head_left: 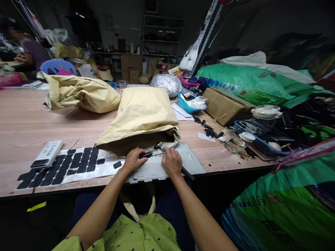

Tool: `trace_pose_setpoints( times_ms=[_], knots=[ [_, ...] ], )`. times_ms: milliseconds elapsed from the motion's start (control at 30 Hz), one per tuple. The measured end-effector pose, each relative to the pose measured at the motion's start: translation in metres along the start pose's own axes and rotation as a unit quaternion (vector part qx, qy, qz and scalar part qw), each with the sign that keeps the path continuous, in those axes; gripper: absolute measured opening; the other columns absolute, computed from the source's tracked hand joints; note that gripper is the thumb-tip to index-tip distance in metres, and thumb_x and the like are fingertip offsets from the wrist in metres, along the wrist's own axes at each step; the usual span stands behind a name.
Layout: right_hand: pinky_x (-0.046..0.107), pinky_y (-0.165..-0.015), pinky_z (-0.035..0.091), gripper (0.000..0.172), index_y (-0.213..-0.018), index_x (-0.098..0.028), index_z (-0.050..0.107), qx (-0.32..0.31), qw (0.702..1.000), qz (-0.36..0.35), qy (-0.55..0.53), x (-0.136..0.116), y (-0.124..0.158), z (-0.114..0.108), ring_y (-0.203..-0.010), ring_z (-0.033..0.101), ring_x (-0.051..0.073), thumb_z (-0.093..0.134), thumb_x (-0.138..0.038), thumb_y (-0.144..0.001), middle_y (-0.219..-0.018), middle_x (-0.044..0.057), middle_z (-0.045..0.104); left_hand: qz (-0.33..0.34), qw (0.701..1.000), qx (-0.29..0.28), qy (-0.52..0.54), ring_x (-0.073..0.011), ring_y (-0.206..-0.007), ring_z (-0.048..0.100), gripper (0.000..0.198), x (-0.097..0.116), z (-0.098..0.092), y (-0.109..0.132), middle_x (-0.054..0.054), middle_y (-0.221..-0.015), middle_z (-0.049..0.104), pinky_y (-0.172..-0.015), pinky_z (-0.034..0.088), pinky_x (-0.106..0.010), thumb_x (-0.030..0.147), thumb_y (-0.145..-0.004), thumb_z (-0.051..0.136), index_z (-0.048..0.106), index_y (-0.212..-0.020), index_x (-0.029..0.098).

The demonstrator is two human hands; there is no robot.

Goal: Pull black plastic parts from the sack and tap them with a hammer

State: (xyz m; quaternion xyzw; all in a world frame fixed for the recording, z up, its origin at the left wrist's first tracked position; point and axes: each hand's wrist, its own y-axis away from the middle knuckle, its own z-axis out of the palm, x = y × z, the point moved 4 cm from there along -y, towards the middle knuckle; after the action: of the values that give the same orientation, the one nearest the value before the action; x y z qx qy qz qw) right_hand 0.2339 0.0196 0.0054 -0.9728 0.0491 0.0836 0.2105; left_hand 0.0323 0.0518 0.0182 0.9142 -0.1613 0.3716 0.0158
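In the head view my left hand [134,159] is closed on a small black part [146,154] at the mouth of a cream sack [146,109]. What kind of part it is, I cannot make out. My right hand [171,161] grips a small hammer [187,173]; its metal head points toward the sack opening and its black handle sticks out below the palm. Both hands are above a grey-white board [190,161] at the table's front edge. The sack lies on its side, and its dark inside is mostly hidden.
Left of my hands lie a sheet of black stickers [81,160] and a white box-shaped device [47,154]. Another cream sack [86,92] is behind. To the right are black parts [210,132], a cardboard box [225,106] and green sacks [243,83]. A person [34,50] sits far left.
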Motion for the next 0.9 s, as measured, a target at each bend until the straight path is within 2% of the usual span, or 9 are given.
trace_pose_setpoints(
  times_ms=[267, 467, 567, 700, 800, 900],
  knots=[
    [0.030, -0.075, 0.037, 0.032, -0.118, -0.022, 0.067, -0.020, 0.998, 0.016, -0.051, 0.006, -0.003, -0.001, -0.090, 0.054, 0.020, 0.052, -0.017, -0.089, -0.098, 0.007, 0.065, -0.024, 0.997, -0.020, 0.066, -0.0178, -0.080, 0.061, 0.026, -0.009, 0.003, -0.001, -0.002, -0.094, 0.071, -0.072, 0.044, -0.027, 0.024, -0.071, 0.071, 0.073, -0.097, 0.020],
    [0.031, -0.085, 0.045, 0.034, -0.114, -0.020, 0.069, -0.001, 0.974, 0.060, -0.218, 0.002, 0.001, -0.016, -0.094, 0.060, 0.020, 0.047, -0.019, -0.088, -0.106, 0.007, 0.069, -0.020, 0.998, -0.022, 0.054, -0.0195, -0.085, 0.063, 0.025, -0.008, 0.004, -0.002, -0.003, -0.093, 0.070, -0.074, 0.045, -0.028, 0.030, -0.073, 0.071, 0.075, -0.095, 0.020],
    [0.033, -0.086, 0.049, 0.034, -0.114, -0.019, 0.069, -0.001, 0.953, 0.051, -0.300, -0.009, 0.013, -0.022, -0.091, 0.063, 0.020, 0.048, -0.024, -0.087, -0.104, 0.008, 0.070, -0.025, 0.997, -0.024, 0.064, -0.0191, -0.084, 0.063, 0.026, -0.010, 0.006, -0.002, -0.003, -0.093, 0.070, -0.073, 0.045, -0.027, 0.031, -0.073, 0.072, 0.075, -0.096, 0.020],
    [0.032, -0.081, 0.053, 0.035, -0.116, -0.018, 0.069, -0.035, 0.927, 0.024, -0.373, -0.023, 0.030, -0.020, -0.091, 0.065, 0.019, 0.048, -0.027, -0.089, -0.107, 0.009, 0.071, -0.022, 0.996, -0.020, 0.082, -0.0183, -0.083, 0.064, 0.025, -0.012, 0.008, -0.002, -0.002, -0.092, 0.070, -0.073, 0.045, -0.026, 0.030, -0.073, 0.072, 0.077, -0.095, 0.020],
    [0.034, -0.083, 0.054, 0.034, -0.115, -0.019, 0.070, -0.041, 0.922, 0.010, -0.384, -0.028, 0.036, -0.021, -0.093, 0.066, 0.020, 0.049, -0.026, -0.089, -0.106, 0.009, 0.072, -0.022, 0.996, -0.017, 0.085, -0.0181, -0.083, 0.064, 0.024, -0.013, 0.009, -0.003, -0.002, -0.091, 0.071, -0.073, 0.045, -0.026, 0.030, -0.073, 0.072, 0.078, -0.095, 0.021],
    [0.036, -0.089, 0.053, 0.033, -0.115, -0.020, 0.070, -0.015, 0.921, -0.006, -0.389, -0.033, 0.034, -0.031, -0.099, 0.066, 0.021, 0.049, -0.025, -0.091, -0.108, 0.009, 0.071, -0.026, 0.996, -0.021, 0.082, -0.0188, -0.085, 0.065, 0.025, -0.015, 0.010, -0.004, -0.002, -0.093, 0.071, -0.074, 0.045, -0.026, 0.029, -0.073, 0.074, 0.078, -0.096, 0.021]
  ],
)
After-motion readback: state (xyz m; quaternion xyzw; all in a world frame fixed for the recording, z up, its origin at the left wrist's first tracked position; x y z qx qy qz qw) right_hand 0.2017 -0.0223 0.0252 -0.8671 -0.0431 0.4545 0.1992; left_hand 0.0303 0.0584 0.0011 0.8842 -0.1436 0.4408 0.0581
